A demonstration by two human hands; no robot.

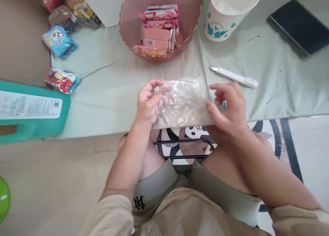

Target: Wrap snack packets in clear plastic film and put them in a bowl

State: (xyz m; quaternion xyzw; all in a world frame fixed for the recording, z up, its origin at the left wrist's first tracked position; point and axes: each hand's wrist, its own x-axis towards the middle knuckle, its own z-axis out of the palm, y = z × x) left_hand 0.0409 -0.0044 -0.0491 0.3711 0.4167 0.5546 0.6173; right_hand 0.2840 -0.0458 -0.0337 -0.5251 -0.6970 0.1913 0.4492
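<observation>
A crinkled clear plastic bag (pixel 186 104) lies at the front edge of the cloth-covered table. My left hand (pixel 149 100) pinches its left side between thumb and fingers, and part of the fingers shows through the film. Just off the bag's right edge is my right hand (pixel 227 105), thumb and forefinger apart, with nothing visible held in it. Beyond the bag stands a pink ribbed bowl (pixel 131 33) with a gold rim, holding several pink wafer packets (pixel 160 14). A white utility knife (pixel 233 76) rests beyond my right hand, its blade end pointing left.
A paper cup (pixel 218 26) and a dark phone-like slab (pixel 300 26) are at the back right. Several snack packets, among them a blue one (pixel 59 42) and a red one (pixel 63 81), lie left. A green plastic container (pixel 64 109) sits at the left front edge.
</observation>
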